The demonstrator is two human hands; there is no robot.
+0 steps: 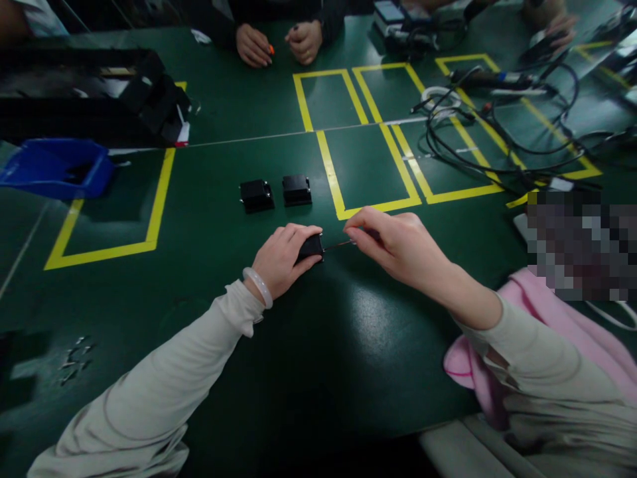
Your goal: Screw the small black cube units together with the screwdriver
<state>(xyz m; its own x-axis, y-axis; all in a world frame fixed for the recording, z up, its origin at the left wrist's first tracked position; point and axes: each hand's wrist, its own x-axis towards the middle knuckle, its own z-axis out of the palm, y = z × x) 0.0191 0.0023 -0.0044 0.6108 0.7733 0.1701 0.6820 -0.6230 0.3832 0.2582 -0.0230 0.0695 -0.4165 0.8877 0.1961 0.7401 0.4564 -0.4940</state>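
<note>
My left hand (284, 260) wraps round a small black box (311, 246) and holds it down on the green table. Small shiny metal bits show at the box's right edge. My right hand (393, 242) is closed in a pinch on a thin metal-shafted tool (339, 245), whose handle is hidden in the fingers. The tool's tip points left and meets the box's right edge, near one of the metal bits. Just beyond my left hand stand two similar black boxes, the left one (255, 194) and the right one (296, 189), with shiny bits at their sides.
Yellow tape rectangles (381, 210) mark the table. Small metal pieces (74, 362) lie at lower left. A blue bin (57, 167) and long black casing (144, 99) stand at left, tangled cables (497, 143) and pink cloth (537, 299) at right. Another person's hands (304, 43) rest opposite.
</note>
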